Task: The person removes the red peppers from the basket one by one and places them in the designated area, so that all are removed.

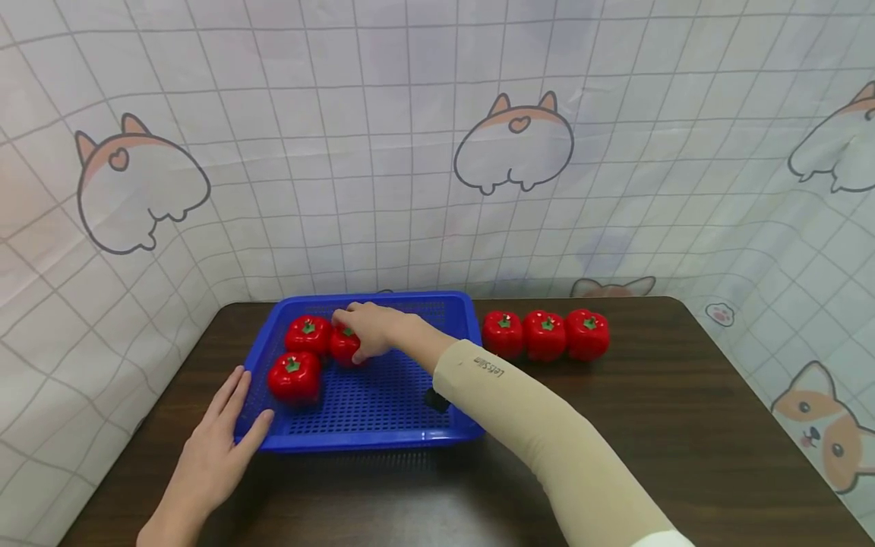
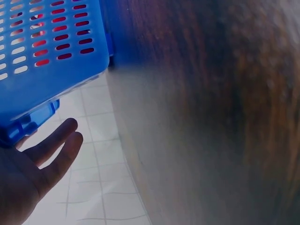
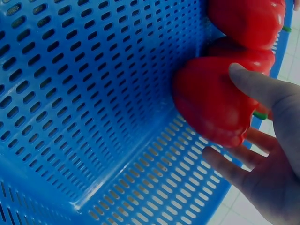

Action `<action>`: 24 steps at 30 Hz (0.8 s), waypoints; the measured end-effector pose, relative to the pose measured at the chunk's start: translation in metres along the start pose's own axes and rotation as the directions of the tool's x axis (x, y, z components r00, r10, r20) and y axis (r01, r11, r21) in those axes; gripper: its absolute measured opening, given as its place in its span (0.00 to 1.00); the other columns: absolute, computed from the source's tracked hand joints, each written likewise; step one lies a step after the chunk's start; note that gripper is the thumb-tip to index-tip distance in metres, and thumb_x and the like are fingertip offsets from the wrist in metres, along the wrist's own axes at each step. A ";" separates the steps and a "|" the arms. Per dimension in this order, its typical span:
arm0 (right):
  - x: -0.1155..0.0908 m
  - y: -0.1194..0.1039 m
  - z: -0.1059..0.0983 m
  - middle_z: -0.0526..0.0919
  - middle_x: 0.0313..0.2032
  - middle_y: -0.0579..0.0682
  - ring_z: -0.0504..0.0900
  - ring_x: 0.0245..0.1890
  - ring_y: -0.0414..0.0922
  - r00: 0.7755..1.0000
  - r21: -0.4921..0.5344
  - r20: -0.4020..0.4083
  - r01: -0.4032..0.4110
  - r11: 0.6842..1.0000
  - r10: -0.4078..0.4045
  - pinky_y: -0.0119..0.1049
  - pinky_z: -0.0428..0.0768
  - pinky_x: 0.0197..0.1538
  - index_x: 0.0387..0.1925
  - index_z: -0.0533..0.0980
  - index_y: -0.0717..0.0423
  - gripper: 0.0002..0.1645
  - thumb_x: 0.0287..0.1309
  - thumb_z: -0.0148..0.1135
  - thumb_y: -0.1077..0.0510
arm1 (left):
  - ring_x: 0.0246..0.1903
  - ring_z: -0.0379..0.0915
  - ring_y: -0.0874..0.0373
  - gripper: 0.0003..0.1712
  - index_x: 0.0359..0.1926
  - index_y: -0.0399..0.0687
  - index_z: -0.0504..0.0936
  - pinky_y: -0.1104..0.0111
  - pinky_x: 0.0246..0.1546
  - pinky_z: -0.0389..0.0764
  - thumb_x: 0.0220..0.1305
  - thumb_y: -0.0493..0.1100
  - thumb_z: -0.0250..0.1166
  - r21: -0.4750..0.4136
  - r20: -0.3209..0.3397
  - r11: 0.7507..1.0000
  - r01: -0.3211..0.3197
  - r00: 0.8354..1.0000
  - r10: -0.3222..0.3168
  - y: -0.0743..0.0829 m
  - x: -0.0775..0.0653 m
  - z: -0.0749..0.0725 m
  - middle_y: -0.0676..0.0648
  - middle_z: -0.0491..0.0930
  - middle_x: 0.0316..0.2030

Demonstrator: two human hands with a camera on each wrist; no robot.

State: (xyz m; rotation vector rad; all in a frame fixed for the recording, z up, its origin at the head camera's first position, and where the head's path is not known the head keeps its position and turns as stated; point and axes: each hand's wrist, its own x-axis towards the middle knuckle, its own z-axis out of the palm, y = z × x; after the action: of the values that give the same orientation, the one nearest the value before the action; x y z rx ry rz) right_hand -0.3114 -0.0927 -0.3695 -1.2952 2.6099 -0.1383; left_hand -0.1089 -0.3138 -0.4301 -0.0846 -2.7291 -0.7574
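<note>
My right hand (image 1: 376,328) is inside a blue plastic basket (image 1: 362,441), gripping a red bell pepper (image 1: 345,346) with a green stem. Seen from the right wrist, the thumb lies on one side of this pepper (image 3: 208,96) and the fingers curve around the other. Two more red bell peppers sit at the basket's left: one pepper (image 1: 307,334) behind and another pepper (image 1: 294,377) in front. At the basket's left front corner, my left hand (image 1: 217,441) rests against the rim with fingers extended; its fingers (image 2: 61,154) spread beside the basket in the left wrist view.
Three red bell peppers (image 1: 544,336) stand in a row on the dark wooden table (image 1: 636,425), right of the basket. A small black object (image 1: 436,400) shows by the right forearm. Behind the table hangs a white gridded cloth (image 1: 383,197) with cartoon dogs.
</note>
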 end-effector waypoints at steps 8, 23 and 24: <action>-0.003 0.000 -0.001 0.76 0.56 0.49 0.77 0.56 0.45 1.000 0.026 0.017 -0.002 1.000 0.002 0.36 0.79 0.54 0.68 0.65 0.52 0.40 0.59 0.76 0.54 | 0.70 0.57 0.27 0.42 0.79 0.37 0.56 0.27 0.56 0.64 0.77 0.55 0.58 -0.001 -0.001 1.000 -0.003 1.000 0.003 0.002 0.001 0.001 0.38 0.51 0.79; -0.033 0.003 -0.026 0.76 0.52 0.48 0.75 0.52 0.42 0.998 0.076 0.025 0.052 0.996 -0.054 0.34 0.80 0.50 0.66 0.67 0.53 0.37 0.60 0.74 0.58 | 0.71 0.55 0.27 0.42 0.79 0.37 0.56 0.27 0.57 0.63 0.76 0.54 0.58 -0.021 -0.010 1.000 -0.003 1.000 0.003 0.001 -0.001 0.003 0.38 0.50 0.79; -0.037 0.003 -0.029 0.76 0.53 0.48 0.75 0.52 0.42 0.998 0.084 0.021 0.057 0.995 -0.059 0.34 0.80 0.51 0.67 0.67 0.52 0.37 0.60 0.74 0.58 | 0.71 0.55 0.27 0.41 0.79 0.38 0.56 0.27 0.57 0.62 0.76 0.54 0.58 -0.023 -0.014 1.000 -0.006 1.000 0.006 0.001 -0.001 0.003 0.38 0.50 0.79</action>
State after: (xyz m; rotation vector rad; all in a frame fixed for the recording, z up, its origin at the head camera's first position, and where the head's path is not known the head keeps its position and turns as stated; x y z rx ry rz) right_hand -0.2993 -0.0617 -0.3357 -1.3368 2.5198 -0.2378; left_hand -0.1085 -0.3119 -0.4325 -0.0919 -2.7067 -0.7844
